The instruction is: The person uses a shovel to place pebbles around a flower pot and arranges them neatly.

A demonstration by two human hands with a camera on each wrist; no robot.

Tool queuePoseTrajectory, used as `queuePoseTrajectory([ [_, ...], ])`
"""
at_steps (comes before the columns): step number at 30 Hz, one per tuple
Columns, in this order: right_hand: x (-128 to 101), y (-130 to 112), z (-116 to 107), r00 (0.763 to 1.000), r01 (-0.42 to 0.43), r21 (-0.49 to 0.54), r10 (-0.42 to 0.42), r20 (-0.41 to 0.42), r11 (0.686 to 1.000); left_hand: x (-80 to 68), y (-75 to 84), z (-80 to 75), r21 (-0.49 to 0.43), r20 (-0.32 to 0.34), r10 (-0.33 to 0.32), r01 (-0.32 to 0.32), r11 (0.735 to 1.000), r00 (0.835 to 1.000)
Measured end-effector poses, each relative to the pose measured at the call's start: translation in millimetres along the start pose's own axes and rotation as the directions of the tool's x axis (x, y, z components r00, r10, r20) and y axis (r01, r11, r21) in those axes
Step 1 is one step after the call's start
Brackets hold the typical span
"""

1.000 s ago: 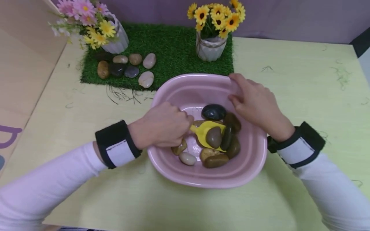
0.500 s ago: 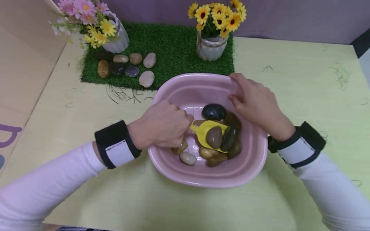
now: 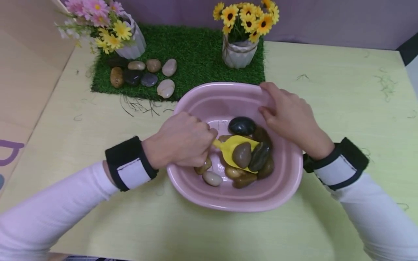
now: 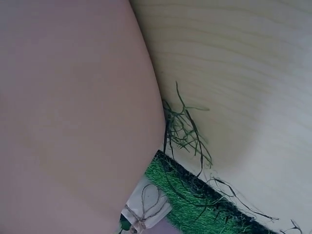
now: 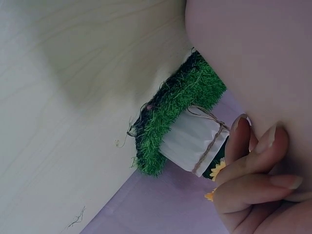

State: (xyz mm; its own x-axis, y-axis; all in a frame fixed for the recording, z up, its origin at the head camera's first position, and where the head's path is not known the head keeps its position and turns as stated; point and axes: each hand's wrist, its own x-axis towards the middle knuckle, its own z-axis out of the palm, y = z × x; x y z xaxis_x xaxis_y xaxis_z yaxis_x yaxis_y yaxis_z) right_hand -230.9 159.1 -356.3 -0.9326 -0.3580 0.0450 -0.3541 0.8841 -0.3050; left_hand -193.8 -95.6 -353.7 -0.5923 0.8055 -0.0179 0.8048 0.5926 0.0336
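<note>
Though handle hidden, left hand (image 3: 183,139) grips yellow scoop (image 3: 236,149); right hand (image 3: 287,116) clasps basin (image 3: 228,199) rim.

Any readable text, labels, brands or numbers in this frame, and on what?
No readable text in any view.
Purple mark on the tan board at the left edge: partly cut off, possibly part of a letter, cannot be read.
Pink basin, yellow scoop, white vases, wrist straps: no print visible.

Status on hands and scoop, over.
Left hand grips yellow scoop, two stones aboard. Right hand holds pink basin rim. Nothing blocking.
</note>
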Motion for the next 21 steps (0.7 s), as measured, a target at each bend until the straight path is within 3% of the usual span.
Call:
queuePoseTrajectory([
  [8, -0.5, 0.0, -0.8, 1.000, -0.008, 0.001, 0.008, 0.001, 1.000, 0.6, -0.1, -1.3, -0.052, 0.044, -0.083, 0.085, 0.995, 0.996],
  [21, -0.2, -0.7, -1.1, 1.000, -0.004, 0.005, 0.004, 0.001, 1.000, -0.4, -2.0, -0.3, -0.057, 0.021, -0.054, 0.055, 0.997, 0.998],
])
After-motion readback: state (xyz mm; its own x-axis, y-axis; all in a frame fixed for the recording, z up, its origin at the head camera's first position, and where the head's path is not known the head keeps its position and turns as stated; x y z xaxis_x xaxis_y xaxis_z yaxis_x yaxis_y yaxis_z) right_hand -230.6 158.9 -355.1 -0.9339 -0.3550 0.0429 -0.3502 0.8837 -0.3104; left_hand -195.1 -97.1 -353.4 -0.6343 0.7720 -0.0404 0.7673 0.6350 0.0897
